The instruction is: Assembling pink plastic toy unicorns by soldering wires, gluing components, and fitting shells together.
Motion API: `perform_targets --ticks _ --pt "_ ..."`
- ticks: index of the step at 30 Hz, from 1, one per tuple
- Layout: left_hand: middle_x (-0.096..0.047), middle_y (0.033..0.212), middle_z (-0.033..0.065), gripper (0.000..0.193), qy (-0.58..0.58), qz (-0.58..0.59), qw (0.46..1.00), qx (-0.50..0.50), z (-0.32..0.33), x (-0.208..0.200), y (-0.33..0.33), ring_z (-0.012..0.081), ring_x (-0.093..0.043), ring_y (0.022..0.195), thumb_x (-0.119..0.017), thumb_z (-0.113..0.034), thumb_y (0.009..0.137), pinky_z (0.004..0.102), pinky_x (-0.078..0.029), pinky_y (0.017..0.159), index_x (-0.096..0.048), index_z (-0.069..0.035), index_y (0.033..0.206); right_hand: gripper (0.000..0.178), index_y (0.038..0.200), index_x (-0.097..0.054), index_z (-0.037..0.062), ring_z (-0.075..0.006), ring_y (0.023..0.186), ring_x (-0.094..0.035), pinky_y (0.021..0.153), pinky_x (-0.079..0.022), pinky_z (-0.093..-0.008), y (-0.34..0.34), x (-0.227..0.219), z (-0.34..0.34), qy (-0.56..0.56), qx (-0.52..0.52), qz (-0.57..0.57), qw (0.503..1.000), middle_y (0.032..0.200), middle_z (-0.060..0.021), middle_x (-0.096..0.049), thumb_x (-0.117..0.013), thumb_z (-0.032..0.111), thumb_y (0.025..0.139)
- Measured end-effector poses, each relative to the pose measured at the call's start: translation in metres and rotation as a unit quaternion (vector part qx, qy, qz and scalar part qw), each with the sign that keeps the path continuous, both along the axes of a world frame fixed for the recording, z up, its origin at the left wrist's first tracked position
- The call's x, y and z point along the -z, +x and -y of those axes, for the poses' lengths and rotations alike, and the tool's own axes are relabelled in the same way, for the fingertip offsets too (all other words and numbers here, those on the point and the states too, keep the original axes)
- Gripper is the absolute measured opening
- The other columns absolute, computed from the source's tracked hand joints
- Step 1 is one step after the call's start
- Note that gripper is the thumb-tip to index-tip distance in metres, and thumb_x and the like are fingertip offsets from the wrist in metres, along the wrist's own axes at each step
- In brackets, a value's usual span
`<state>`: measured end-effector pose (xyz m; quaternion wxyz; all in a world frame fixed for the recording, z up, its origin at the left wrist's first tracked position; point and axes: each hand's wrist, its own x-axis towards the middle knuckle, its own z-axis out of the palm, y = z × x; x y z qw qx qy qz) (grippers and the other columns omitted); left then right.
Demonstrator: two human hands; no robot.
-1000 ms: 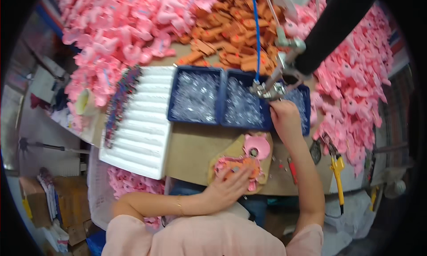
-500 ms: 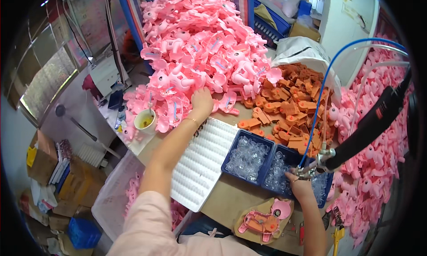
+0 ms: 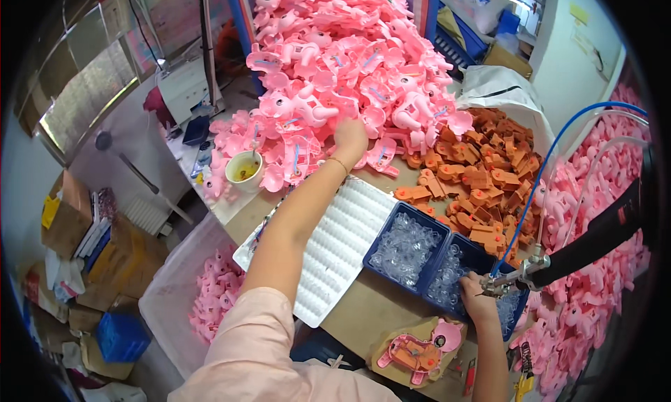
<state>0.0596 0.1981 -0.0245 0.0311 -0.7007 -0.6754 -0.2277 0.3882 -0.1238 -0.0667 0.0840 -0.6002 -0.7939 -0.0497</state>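
Note:
My left hand (image 3: 351, 140) reaches far forward into the heap of pink plastic animal-shaped shell halves (image 3: 318, 73). Its fingers are hidden among the shells, so their grip does not show. At the right, my right hand (image 3: 477, 297) is over a blue bin (image 3: 447, 307) of small clear plastic parts, close beside a metal nozzle fitting (image 3: 514, 280) on a black arm. Its fingers are curled, and whatever they hold is too small to make out. Near me, a brown holding block (image 3: 383, 359) carries a pink shell (image 3: 446, 335) with an orange box-shaped part (image 3: 418, 356) in it.
A ribbed white tray (image 3: 342, 241) lies under my left forearm. A heap of orange parts (image 3: 482, 175) sits behind the bins. A paper cup (image 3: 244, 173) stands at left. More pink pieces (image 3: 594, 220) are piled at far right; a blue hose (image 3: 542, 185) arches above the bins.
The whole view has shifted, with the table appearing farther right and slightly higher. My left hand has pushed a little deeper into the pink heap. My right hand stays at the bins.

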Motion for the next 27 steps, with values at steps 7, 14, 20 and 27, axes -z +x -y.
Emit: perform_targets --ticks 7,14,20,27 --pt "-0.066 0.093 0.0122 0.027 -0.092 -0.109 0.988 0.059 0.000 -0.001 0.008 0.0262 -0.064 0.078 -0.059 -0.022 0.078 0.0397 -0.051 0.070 -0.062 -0.007 0.101 0.008 0.081 -0.062 0.0078 -0.0324 0.082 -0.056 0.076 -0.041 -0.0460 0.014 0.031 0.001 0.030 0.082 0.014 0.996 0.083 -0.0105 -0.056 -0.060 0.009 0.073" --pt "-0.054 0.109 0.0222 0.049 -0.003 0.005 0.999 -0.050 0.003 0.018 -0.001 0.0398 -0.057 0.095 -0.067 -0.026 0.072 0.0430 -0.050 0.075 -0.050 -0.008 0.114 0.012 0.085 -0.060 0.0063 -0.0312 0.079 -0.057 0.069 -0.044 -0.0407 0.010 0.033 0.004 0.039 0.066 -0.063 0.995 0.082 -0.0100 -0.057 -0.059 0.005 0.073" --pt "-0.063 0.082 0.0186 0.026 0.060 0.306 0.944 0.109 -0.018 -0.011 -0.043 0.0329 -0.062 0.080 -0.064 -0.025 0.075 0.0420 -0.049 0.072 -0.060 -0.004 0.090 0.010 0.086 -0.059 0.0091 -0.0309 0.080 -0.057 0.069 -0.045 -0.0415 0.003 0.029 -0.001 0.061 0.032 -0.017 0.997 0.083 -0.0084 -0.056 -0.060 0.009 0.076" --pt "-0.060 0.092 0.0146 0.013 0.105 0.003 0.961 0.255 0.086 -0.014 0.031 0.0308 -0.058 0.088 -0.054 -0.009 0.077 0.0407 -0.047 0.075 -0.060 -0.005 0.088 0.011 0.088 -0.061 0.0096 -0.0312 0.081 -0.059 0.070 -0.046 -0.0404 0.004 0.022 0.013 0.089 0.050 -0.053 0.993 0.082 -0.0093 -0.061 -0.062 0.010 0.077"
